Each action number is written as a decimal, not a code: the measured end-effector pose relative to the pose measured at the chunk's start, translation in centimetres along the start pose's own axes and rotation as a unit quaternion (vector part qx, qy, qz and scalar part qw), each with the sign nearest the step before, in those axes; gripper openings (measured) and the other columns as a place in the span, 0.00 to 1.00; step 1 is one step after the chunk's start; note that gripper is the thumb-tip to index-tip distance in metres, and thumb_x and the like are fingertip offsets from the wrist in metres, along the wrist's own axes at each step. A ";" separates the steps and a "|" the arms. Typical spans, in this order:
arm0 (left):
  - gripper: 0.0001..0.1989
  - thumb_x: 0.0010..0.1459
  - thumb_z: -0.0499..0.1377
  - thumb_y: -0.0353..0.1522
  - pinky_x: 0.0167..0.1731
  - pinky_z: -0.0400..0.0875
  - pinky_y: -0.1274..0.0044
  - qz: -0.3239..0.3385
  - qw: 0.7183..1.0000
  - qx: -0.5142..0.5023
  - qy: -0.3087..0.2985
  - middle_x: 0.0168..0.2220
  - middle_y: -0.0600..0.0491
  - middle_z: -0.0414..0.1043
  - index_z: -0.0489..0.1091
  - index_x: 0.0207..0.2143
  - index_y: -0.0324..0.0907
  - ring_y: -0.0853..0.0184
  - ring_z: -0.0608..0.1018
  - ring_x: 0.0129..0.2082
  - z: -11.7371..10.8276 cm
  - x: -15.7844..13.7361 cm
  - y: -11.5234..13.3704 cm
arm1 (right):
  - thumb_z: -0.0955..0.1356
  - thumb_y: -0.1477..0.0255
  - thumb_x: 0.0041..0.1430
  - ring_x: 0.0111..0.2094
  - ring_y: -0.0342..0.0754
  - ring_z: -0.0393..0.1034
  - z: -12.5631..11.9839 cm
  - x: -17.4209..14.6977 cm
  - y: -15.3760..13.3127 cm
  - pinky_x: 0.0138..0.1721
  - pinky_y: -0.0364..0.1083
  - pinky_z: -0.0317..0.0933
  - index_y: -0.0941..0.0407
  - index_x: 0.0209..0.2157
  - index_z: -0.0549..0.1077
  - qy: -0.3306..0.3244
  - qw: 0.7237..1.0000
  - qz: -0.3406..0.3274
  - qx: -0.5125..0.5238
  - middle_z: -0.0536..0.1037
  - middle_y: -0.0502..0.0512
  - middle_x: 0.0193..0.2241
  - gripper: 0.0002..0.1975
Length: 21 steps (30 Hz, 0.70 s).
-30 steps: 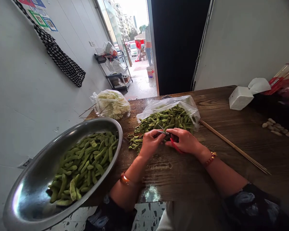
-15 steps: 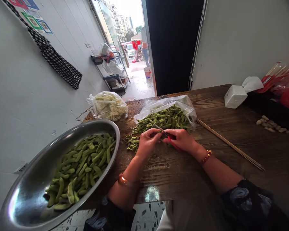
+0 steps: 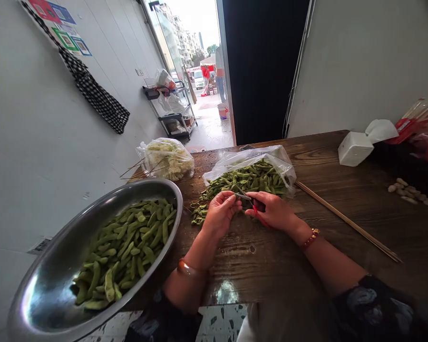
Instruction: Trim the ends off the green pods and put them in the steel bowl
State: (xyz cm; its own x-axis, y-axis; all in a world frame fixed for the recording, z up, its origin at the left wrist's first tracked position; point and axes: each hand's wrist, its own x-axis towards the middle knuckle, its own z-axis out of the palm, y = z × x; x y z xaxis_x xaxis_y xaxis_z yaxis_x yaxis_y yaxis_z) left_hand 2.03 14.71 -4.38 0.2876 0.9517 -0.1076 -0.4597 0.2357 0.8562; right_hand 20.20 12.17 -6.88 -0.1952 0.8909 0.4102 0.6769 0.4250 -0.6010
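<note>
My right hand (image 3: 274,210) grips a pair of scissors with red handles (image 3: 258,216), and their blades point left to the fingertips of my left hand (image 3: 221,211). The left thumb and fingers are pinched on an edamame pod, mostly hidden by the fingers. Just beyond both hands lies a heap of green edamame pods (image 3: 251,176), spilling out of a clear plastic bag (image 3: 283,159). To the left stands a large steel bowl (image 3: 32,278), tilted in view, with many loose pods (image 3: 128,247) in it.
A bag of cauliflower (image 3: 169,159) sits at the table's back left, with thin sticks beside it. Long wooden skewers (image 3: 349,221) lie to the right. Farther right are a white tissue pack (image 3: 355,148) and several peanuts (image 3: 408,192). A shelf cart (image 3: 171,107) stands by the doorway.
The view has shifted slightly, so things sit a little farther right and lower. My hands have drawn slightly apart, and the scissor blades now lie flatter at my left fingertips.
</note>
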 end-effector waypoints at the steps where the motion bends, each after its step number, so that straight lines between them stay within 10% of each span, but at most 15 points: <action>1: 0.18 0.41 0.71 0.32 0.30 0.73 0.80 -0.002 1.000 0.002 -0.006 0.26 0.55 0.73 0.68 0.32 0.36 0.73 0.76 0.26 0.1 -0.1 -0.1 | 0.70 0.57 0.54 0.33 0.48 0.72 0.0 0.0 0.0 0.36 0.46 0.65 0.55 0.51 0.72 -0.001 1.000 0.000 -0.003 0.77 0.55 0.36 0.26; 15: 0.15 0.45 0.69 0.33 0.27 0.71 0.80 0.005 0.997 0.065 -0.050 0.27 0.54 0.73 0.67 0.31 0.36 0.75 0.74 0.23 0.3 -0.3 -0.2 | 0.71 0.60 0.55 0.35 0.50 0.74 0.1 0.0 0.5 0.38 0.46 0.65 0.54 0.47 0.75 0.003 1.000 -0.023 -0.001 0.80 0.57 0.39 0.20; 21: 0.12 0.49 0.64 0.35 0.25 0.70 0.79 -0.024 0.998 0.040 -0.035 0.28 0.55 0.69 0.70 0.35 0.38 0.73 0.72 0.25 0.0 0.0 0.6 | 0.69 0.56 0.55 0.25 0.45 0.68 -0.6 0.3 0.8 0.29 0.43 0.60 0.57 0.47 0.76 0.069 0.996 0.040 0.037 0.77 0.52 0.26 0.23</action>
State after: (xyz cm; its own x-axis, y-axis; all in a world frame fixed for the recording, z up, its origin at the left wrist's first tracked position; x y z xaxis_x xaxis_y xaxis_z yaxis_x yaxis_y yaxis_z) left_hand 1.78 14.81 -3.83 0.3676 0.9226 -0.1169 -0.3760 0.2624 0.8887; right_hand 21.14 12.69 -6.83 -0.0397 0.8937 0.4470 0.6307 0.3694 -0.6825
